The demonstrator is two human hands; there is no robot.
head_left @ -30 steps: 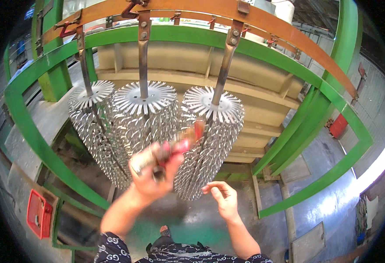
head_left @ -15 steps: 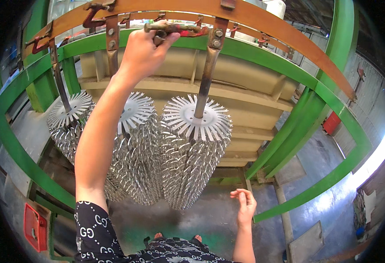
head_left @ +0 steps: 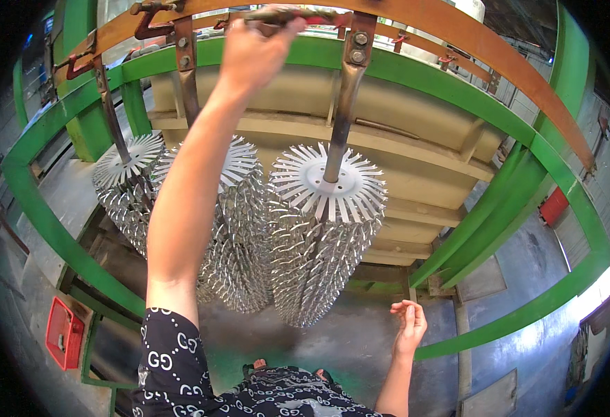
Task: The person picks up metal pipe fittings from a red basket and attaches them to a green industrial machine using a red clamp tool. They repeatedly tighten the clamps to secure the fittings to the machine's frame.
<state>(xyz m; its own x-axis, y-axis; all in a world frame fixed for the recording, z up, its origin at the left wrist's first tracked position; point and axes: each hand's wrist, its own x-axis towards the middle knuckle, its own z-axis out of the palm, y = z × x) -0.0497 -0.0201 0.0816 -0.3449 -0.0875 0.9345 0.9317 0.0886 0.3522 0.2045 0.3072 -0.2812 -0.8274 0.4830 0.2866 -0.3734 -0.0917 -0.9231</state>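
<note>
My left hand [head_left: 253, 59] is raised to the copper-coloured bar [head_left: 451, 28] and closed around a C-clamp [head_left: 315, 17] with a red frame and a rusty screw. The clamp lies sideways beside a bolted hanger rod [head_left: 340, 132]. Below that rod hangs a tall rack [head_left: 326, 257] of many small shiny metal pieces, topped by a slotted disc [head_left: 329, 182]. A second rack [head_left: 242, 257] is partly behind my left forearm, and another [head_left: 121, 201] hangs farther left. My right hand [head_left: 409, 325] is low at the right, fingers loosely curled, holding nothing.
A green metal frame [head_left: 451, 90] surrounds the racks, with a beige ribbed tank wall [head_left: 402, 118] behind them. Other red clamps [head_left: 153, 21] sit along the bar at the left. A red plastic basket [head_left: 64, 333] stands at lower left.
The whole view has shifted slightly rightward in the picture. My left hand, still on the clamp, now appears higher and closer to the rod's bolted top. My right hand keeps its curl.
</note>
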